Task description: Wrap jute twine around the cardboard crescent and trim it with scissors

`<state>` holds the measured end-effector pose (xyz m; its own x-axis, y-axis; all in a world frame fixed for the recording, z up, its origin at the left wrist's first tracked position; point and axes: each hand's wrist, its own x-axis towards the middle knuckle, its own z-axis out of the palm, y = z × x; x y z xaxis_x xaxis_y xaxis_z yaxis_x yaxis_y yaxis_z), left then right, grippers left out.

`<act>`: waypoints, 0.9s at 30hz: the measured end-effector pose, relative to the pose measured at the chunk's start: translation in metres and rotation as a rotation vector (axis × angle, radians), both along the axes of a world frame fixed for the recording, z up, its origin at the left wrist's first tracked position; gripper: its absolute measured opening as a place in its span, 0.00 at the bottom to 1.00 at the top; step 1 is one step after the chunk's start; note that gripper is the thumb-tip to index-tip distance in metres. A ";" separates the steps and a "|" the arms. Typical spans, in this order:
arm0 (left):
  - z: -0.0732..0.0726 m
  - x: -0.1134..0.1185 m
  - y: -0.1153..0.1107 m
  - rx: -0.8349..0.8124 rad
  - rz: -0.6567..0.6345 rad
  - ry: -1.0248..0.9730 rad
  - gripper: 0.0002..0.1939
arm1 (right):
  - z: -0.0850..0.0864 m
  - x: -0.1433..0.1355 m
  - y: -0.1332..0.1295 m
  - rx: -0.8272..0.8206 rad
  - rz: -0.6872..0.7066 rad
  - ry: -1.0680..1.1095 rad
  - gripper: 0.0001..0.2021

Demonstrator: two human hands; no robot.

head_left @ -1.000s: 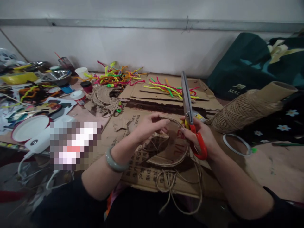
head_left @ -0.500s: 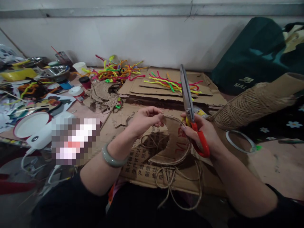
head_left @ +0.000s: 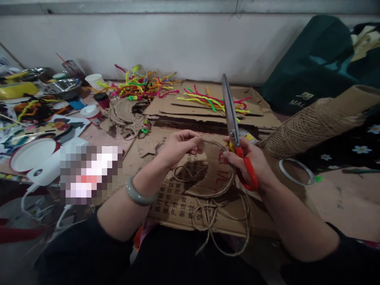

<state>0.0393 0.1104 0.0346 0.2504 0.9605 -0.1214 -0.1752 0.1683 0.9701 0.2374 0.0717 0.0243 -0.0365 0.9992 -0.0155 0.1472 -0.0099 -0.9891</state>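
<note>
A crescent-shaped cardboard piece [head_left: 218, 174], edged with jute twine, is between my hands above a printed cardboard sheet [head_left: 166, 215]. My left hand [head_left: 181, 148] pinches its upper tip, fingers closed. My right hand [head_left: 252, 160] is closed around large scissors [head_left: 230, 109] with red-orange handles; their blades point up and away from me and look shut. The thumb of that hand also rests against the crescent's right edge. Loose twine [head_left: 247, 233] hangs in loops below the crescent, over the sheet's near edge.
Colourful pipe cleaners [head_left: 139, 85] lie heaped at the back. A twine-wound cardboard tube [head_left: 314, 126] and a dark green bag [head_left: 308, 67] stand right, near a white ring [head_left: 297, 172]. Twine-covered shapes [head_left: 121, 114], paint jars [head_left: 91, 114] and a white device [head_left: 56, 162] are left.
The whole view has shifted slightly, so things sit a little further left and higher. Both hands keep the same grips on the crescent and scissors.
</note>
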 end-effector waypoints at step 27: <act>-0.009 0.001 0.002 -0.016 0.111 -0.215 0.18 | -0.007 0.004 0.008 0.092 -0.091 0.170 0.19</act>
<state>0.0403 0.1126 0.0260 0.1649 0.9820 -0.0921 -0.3959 0.1514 0.9057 0.2418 0.0797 0.0169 0.0600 0.9954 0.0751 -0.0188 0.0763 -0.9969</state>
